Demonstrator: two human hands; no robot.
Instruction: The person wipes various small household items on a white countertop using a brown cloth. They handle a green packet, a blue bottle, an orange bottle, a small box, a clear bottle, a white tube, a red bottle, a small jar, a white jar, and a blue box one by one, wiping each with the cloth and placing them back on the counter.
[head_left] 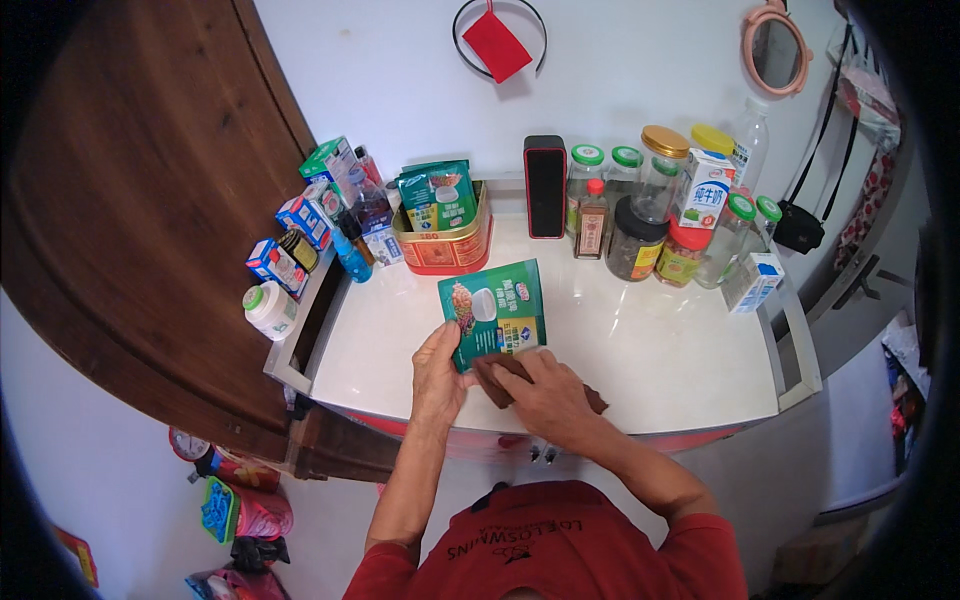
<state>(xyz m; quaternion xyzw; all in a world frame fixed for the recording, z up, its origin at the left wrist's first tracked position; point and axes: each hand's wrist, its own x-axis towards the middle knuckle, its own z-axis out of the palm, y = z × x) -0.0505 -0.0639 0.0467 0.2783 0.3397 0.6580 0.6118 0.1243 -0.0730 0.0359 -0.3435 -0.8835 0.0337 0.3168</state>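
My left hand (439, 372) grips the left edge of a green food pouch (497, 305), its thumb on the printed front. The pouch is tilted above the white cabinet top (640, 360). My right hand (552, 398) is closed on a folded brown cloth (492, 384), which presses against the pouch's lower edge. Part of the cloth sticks out past the right side of that hand. Behind the pouch, a red and gold tin (447, 250) holds more green pouches (438, 197) standing upright.
A black speaker (545, 187) stands at the back. To its right are several glass jars (637, 240) and milk cartons (704, 190). Small boxes (305, 220), bottles and a white tub (270, 308) line the left side. Metal rails (797, 350) border the top; a brown door (140, 200) is at left.
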